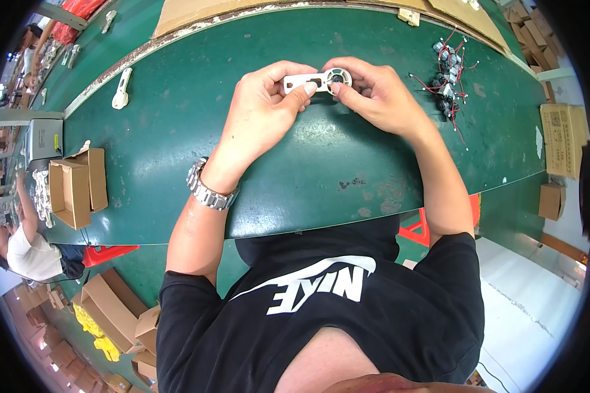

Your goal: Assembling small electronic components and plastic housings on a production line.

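Between my two hands, above the green table, is a white plastic housing with a long narrow end and a round ring-shaped end. My left hand grips the narrow end, its thumb laid along the front face. At the ring, my right hand pinches the rim, with the thumb pressed by a dark part inside it; that part's kind is too small to make out. A similar white housing lies alone on the table to the left. To the right sits a pile of small motors with red and black wires.
The green table has a worn patch near its front edge. An open cardboard box and a grey metal box stand at the left. A large carton is at the far right. Another person works at the left end.
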A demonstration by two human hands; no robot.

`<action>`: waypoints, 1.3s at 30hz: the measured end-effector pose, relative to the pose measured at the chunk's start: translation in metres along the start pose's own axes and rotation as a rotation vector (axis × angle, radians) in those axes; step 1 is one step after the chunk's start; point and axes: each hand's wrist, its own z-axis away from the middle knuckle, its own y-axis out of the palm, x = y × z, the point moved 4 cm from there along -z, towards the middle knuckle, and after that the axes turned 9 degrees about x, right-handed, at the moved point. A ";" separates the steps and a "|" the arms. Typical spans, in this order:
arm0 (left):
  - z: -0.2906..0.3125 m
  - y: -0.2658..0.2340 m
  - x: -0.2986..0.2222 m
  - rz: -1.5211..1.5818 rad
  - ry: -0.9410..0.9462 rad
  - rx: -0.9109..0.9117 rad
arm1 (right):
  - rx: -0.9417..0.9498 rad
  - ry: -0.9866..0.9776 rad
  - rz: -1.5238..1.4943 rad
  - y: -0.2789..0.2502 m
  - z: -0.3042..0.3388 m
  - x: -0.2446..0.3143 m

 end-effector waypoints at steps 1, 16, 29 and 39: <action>0.000 0.000 0.000 0.000 0.000 0.000 | 0.000 0.000 0.000 0.001 0.000 -0.001; 0.000 -0.001 -0.003 0.072 -0.008 0.021 | 0.187 0.243 -0.593 -0.003 0.000 -0.008; 0.001 -0.002 0.000 -0.031 -0.040 0.027 | 0.215 0.216 -0.280 -0.001 -0.003 -0.006; 0.012 -0.114 -0.011 -1.213 0.131 -0.703 | -0.074 0.292 -0.392 -0.034 -0.016 -0.018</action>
